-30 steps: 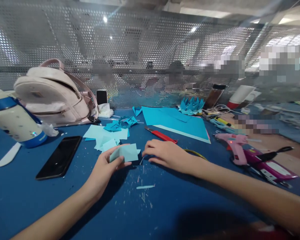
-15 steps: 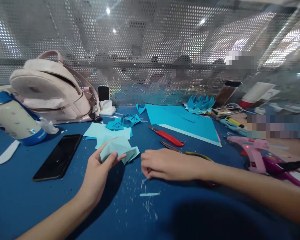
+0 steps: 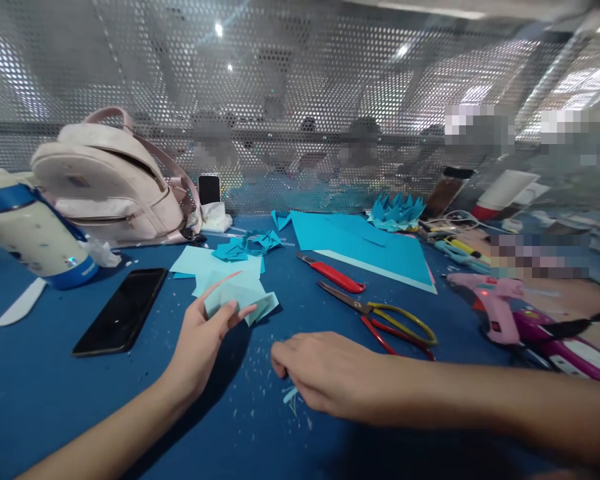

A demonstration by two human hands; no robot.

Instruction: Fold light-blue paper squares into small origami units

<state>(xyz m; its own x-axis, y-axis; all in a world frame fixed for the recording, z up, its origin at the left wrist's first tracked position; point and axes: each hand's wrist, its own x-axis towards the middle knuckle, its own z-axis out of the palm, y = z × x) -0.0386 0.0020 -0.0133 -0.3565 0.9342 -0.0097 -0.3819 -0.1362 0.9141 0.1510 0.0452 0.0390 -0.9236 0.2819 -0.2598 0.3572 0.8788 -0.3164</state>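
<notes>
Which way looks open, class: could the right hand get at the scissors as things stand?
Probably yes. The right hand rests on the blue table just in front of the scissors, holding nothing visible, with only bare tabletop between them.

Scissors (image 3: 380,317) beside bare near tabletop (image 3: 260,433)

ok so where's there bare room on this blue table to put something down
Bare table lies in front of the black phone and left of the left hand. A smaller gap sits between the folded paper and the scissors. Crowded: around the glue gun and below the backpack.
</notes>
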